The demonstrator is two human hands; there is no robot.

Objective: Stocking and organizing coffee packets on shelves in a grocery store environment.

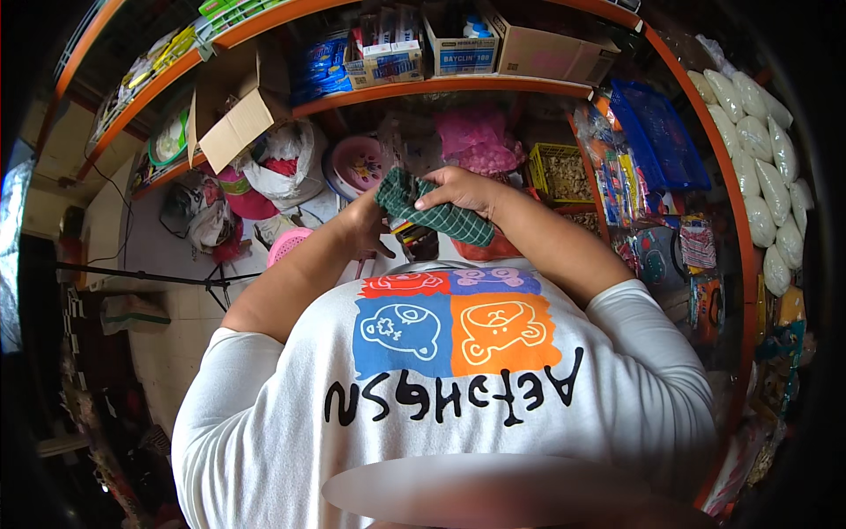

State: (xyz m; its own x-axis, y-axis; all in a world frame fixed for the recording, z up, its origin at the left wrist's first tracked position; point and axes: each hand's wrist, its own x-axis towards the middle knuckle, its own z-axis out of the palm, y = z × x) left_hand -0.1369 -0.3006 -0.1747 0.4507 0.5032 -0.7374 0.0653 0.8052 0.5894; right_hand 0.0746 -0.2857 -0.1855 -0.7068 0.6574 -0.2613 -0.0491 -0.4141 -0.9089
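Observation:
My right hand (pixel 456 190) grips a folded dark green cloth (pixel 456 221) with a pale check pattern, its thumb lying on top. At the cloth's left end is my left hand (pixel 363 221), with its visible fingers apart below the cloth. Whether it touches the cloth cannot be told, since part of it is hidden. Beneath the cloth shows a dark pack (pixel 418 241) with yellow and red stripes, partly covered. A pink basin (pixel 357 162) with a flower print stands beyond my hands.
Orange-edged shelves (pixel 449 84) surround me, bearing cardboard boxes (pixel 555 46). A yellow crate (pixel 562 173) and a blue plastic basket (pixel 661 139) are at right. Left are a white sack (pixel 291 172), a pink perforated basket (pixel 287 244) and a thin black stand (pixel 165 276).

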